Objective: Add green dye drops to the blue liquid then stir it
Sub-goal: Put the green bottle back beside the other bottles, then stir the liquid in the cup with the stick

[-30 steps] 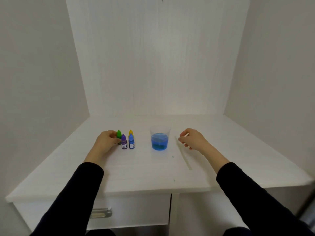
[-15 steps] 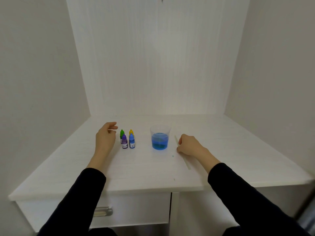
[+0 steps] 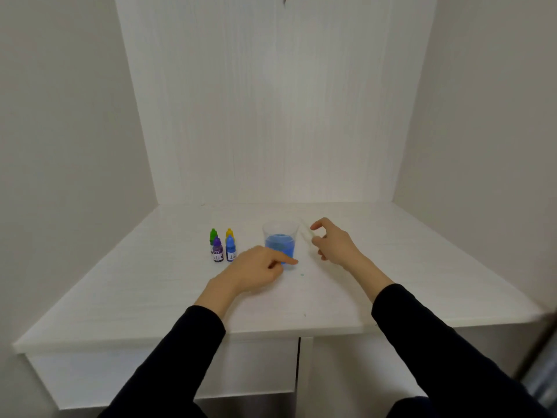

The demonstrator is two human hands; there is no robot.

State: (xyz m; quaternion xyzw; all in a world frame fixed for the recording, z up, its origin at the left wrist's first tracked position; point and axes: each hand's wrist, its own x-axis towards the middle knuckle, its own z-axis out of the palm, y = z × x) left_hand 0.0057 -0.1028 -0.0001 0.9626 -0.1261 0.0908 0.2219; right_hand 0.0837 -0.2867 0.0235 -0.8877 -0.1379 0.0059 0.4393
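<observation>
A clear plastic cup holding blue liquid stands mid-table. The green dye bottle stands capped at the back left of a group of small bottles, left of the cup. My left hand lies on the table in front of the cup; its index finger points right and reaches the cup's base, and the other fingers are curled with nothing in them. My right hand hovers just right of the cup and pinches a thin whitish stir stick, whose far end slants up beside the cup's rim.
Purple, yellow and blue dye bottles stand with the green one. A small green spot marks the white table in front of the cup. Walls close in on the left, back and right.
My left hand left the bottles and slid right to the cup's base. My right hand lifted off the table with the stir stick and moved up beside the cup.
</observation>
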